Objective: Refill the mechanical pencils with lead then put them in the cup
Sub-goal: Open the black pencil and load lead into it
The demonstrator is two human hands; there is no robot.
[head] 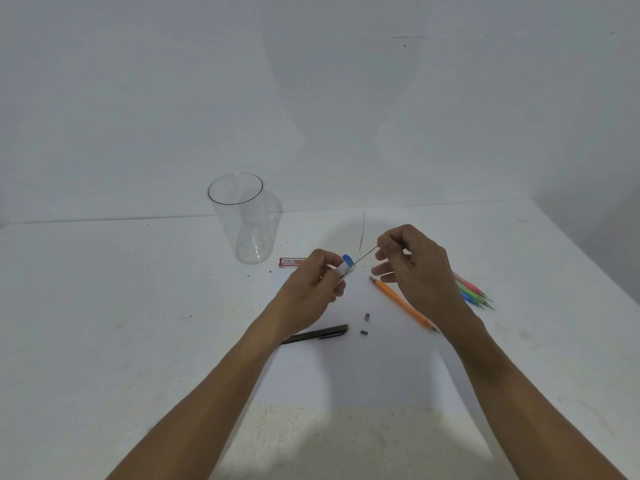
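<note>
1. The step in hand was judged to be the fetching of lead: a thin dark lead (367, 253) was seen spanning the gap between the two hands, one end at the blue end of a small clear tube (347, 266), apparently a lead container.
2. The tube was gripped in the curled fingers of the left hand (317, 282). The other end of the lead was pinched between thumb and fingertip of the right hand (412, 261), whose remaining fingers were loosely curled.
3. The next move was judged to call for a light, straight pinch, since so slender a lead would probably snap if bent, and for careful aiming into a pencil's open end.
4. An orange pencil (403, 304) was seen lying aslant on a white sheet (363, 375) just below the right hand. A black pencil (320, 334) lay nearer the left forearm, with two small grey caps (366, 317) between them.
5. Pink, green and blue pencils (472, 292) were bunched at the right, partly hidden by the right hand.
6. The clear cup (242, 220) stood upright at the back of the desk (138, 323), no pencil in it, with a red lead case (292, 262) just beside its base.
</note>
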